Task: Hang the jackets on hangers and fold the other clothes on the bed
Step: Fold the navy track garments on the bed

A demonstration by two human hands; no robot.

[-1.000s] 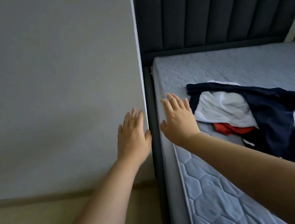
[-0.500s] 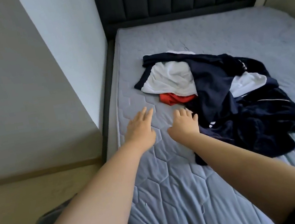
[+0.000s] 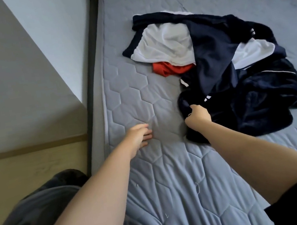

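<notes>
A heap of clothes lies on the grey quilted mattress (image 3: 141,97): a dark navy fleece garment (image 3: 256,106) at the near side, a navy jacket with white lining (image 3: 164,48) behind it, and a red piece (image 3: 168,68) peeking out underneath. My right hand (image 3: 197,116) grips the near left edge of the navy fleece garment, fingers curled into the cloth. My left hand (image 3: 138,136) hovers low over the bare mattress to the left of the heap, fingers loosely bent, holding nothing. No hangers are in view.
A grey wall block (image 3: 19,75) stands along the left side of the bed, with a dark bed frame strip (image 3: 92,86) between them. Wooden floor (image 3: 26,172) shows at lower left. My knee in grey trousers (image 3: 41,205) is beside the bed edge.
The view has tilted down toward the bed. My right hand moved right from the bare mattress and took hold of the navy fleece garment's edge; my left hand drew back slightly and relaxed.
</notes>
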